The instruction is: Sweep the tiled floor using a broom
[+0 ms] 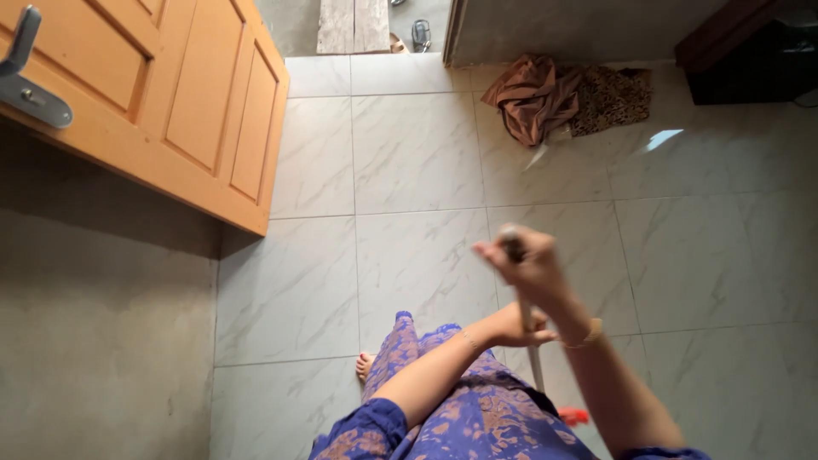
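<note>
1. Tiled floor (417,153): glossy pale marble-look tiles fill the frame. A bare foot (365,366) shows at 7 o'clock, next to the person's blue and orange printed garment (477,409). If the tiles are wet, a slip is the biggest risk; wetness can't be judged from this view.
2. Wooden door (170,102): stands open at 10 o'clock, its bottom corner jutting over the tiles. A wide sideways stroke of the handle could knock it.
3. Heap of brown and leopard-print cloth (567,102): lies on the floor at 1 o'clock, by the wall. The working end could snag it or drag it along.
4. Long thin handle (532,349): stands near upright at centre, running down toward 5 o'clock. A red bit (573,416) sits near its base, probably the mop or broom head, mostly hidden.
5. Right hand (528,268): fingers closed round the top of the handle, thumb side up.
6. Left hand (518,328): fingers wrapped round the shaft just below the right hand. With the hands this close together, leverage is weak, so the lower end could swing or twist out of control.
7. Sandal (421,34): at 12 o'clock beyond the doorway, well apart; small trip risk.
</note>
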